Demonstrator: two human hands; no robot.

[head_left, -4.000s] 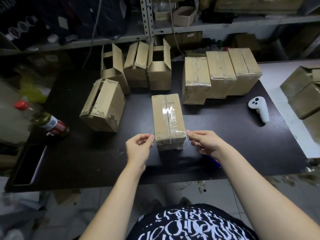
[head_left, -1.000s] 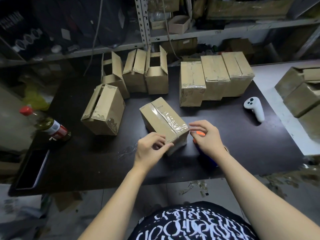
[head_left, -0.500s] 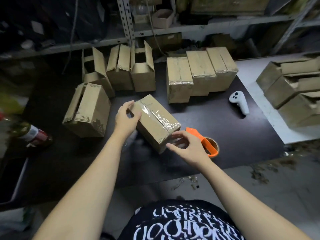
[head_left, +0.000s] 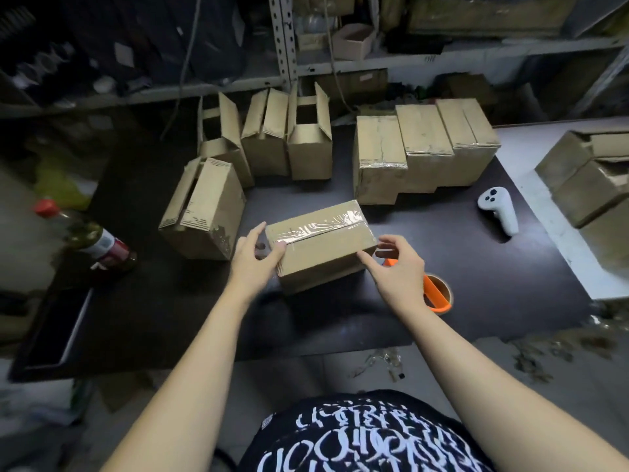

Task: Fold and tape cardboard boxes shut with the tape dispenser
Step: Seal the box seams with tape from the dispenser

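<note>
The left hand (head_left: pixel 253 255) clasps the near-left end of the taped box (head_left: pixel 320 245), thumb on the top edge and fingers spread round the end face, while the right hand (head_left: pixel 396 267) hovers with its fingers loosely spread at the box's right end, index fingertip touching the near side. The box lies crosswise near the middle of the dark table (head_left: pixel 476 267), clear tape running along its top seam, and the orange tape dispenser (head_left: pixel 437 294) lies just right of the right wrist. Behind stand four open boxes (head_left: pixel 265 144) at left and three sealed boxes (head_left: pixel 425 148) at right, with a white controller (head_left: pixel 498 209) beside them and a bottle (head_left: pixel 88 236) at the table's left edge.
</note>
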